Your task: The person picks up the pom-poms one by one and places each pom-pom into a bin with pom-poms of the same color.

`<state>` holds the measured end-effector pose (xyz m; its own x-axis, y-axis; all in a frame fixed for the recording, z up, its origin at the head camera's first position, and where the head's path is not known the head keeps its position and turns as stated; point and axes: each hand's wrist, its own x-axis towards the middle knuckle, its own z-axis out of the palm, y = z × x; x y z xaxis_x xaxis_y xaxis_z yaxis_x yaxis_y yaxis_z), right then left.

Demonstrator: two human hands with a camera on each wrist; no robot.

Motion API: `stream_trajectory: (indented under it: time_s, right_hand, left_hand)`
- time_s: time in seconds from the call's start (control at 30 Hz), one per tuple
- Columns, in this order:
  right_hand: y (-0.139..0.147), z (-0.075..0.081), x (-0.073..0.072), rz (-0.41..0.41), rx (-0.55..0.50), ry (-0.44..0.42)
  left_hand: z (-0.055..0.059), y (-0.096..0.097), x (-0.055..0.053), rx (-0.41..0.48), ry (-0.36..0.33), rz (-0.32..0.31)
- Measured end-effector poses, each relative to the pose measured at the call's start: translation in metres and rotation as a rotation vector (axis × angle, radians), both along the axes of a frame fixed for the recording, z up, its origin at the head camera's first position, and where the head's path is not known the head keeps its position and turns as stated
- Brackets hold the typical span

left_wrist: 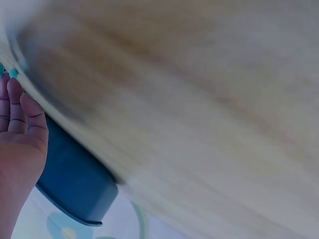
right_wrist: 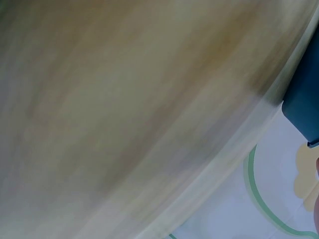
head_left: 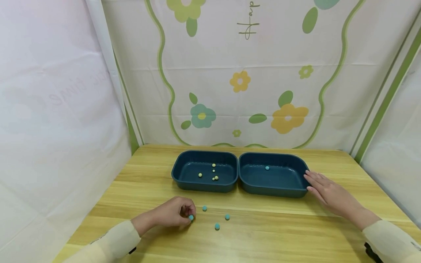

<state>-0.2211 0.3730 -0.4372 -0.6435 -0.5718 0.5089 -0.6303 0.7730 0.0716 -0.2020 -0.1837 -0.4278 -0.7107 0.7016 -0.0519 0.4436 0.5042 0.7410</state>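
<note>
In the head view, my left hand (head_left: 174,212) pinches a small blue ball (head_left: 191,217) between thumb and fingertips, low over the wooden table. Just right of it lie several loose blue balls (head_left: 217,227). My right hand (head_left: 332,193) has its fingers straight, the fingertips touching the right end of the right dark blue tray (head_left: 273,190). One blue ball (head_left: 267,168) lies in that tray. The left dark blue tray (head_left: 204,187) holds several pale yellow balls (head_left: 200,175). In the left wrist view, part of the left hand (left_wrist: 22,129) shows at the left edge.
Both trays stand side by side near the back of the wooden table (head_left: 263,233). Behind them hangs a white cloth (head_left: 210,80) printed with flowers, and more cloth walls (head_left: 59,128) close off both sides.
</note>
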Motion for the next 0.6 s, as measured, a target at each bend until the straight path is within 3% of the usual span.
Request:
stream_trajectory:
  time_s: [0.2, 0.6]
  right_hand:
    - [0.0, 0.0, 0.0, 0.012, -0.006, 0.016]
    - [-0.002, 0.002, 0.001, -0.002, 0.0, -0.014]
  left_hand:
    - [0.011, 0.012, -0.002, 0.007, 0.043, 0.004]
    - [0.038, 0.052, -0.016, 0.113, 0.159, -0.056]
